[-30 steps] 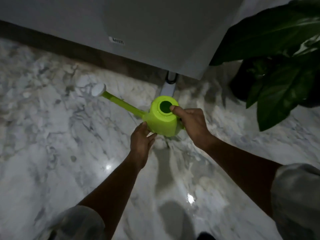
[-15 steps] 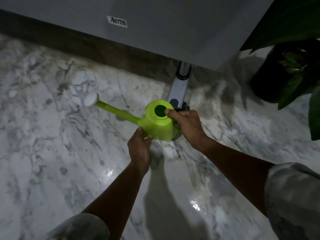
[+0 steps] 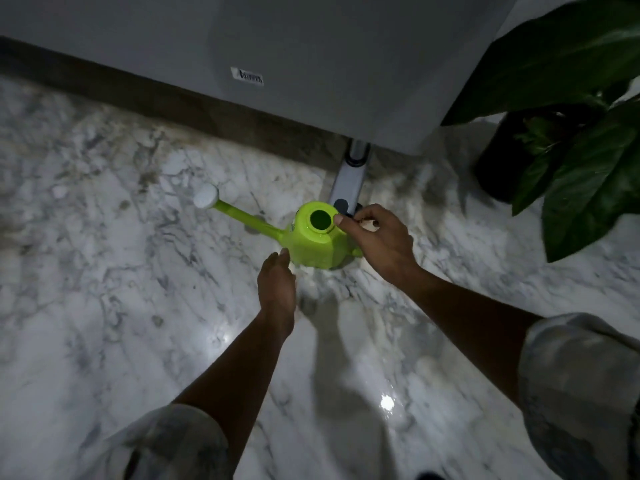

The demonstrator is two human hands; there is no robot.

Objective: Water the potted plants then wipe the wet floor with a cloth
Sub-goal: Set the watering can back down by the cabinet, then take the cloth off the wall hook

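Observation:
A lime-green watering can [image 3: 313, 242] stands on the marble floor [image 3: 104, 271], its long spout with a white rose [image 3: 206, 196] pointing left. My right hand [image 3: 379, 244] is over the can's handle side, thumb on the rim of the fill hole and fingers curled; the handle itself is hidden beneath it. My left hand [image 3: 277, 287] hovers at the can's near side, fingers straight, with only the fingertips at its base. A potted plant with large dark leaves [image 3: 581, 161] stands in a dark pot [image 3: 498, 164] at the right. No cloth is in view.
A grey table top [image 3: 294, 39] with a small label overhangs the floor at the back, and its grey leg [image 3: 349, 174] stands just behind the can. A brown skirting strip [image 3: 138, 95] runs along the back. The floor near me has a wet-looking shine.
The can has come down and now rests on the floor. My left hand has slipped off its body and drawn back towards me. My right thumb stays on the rim.

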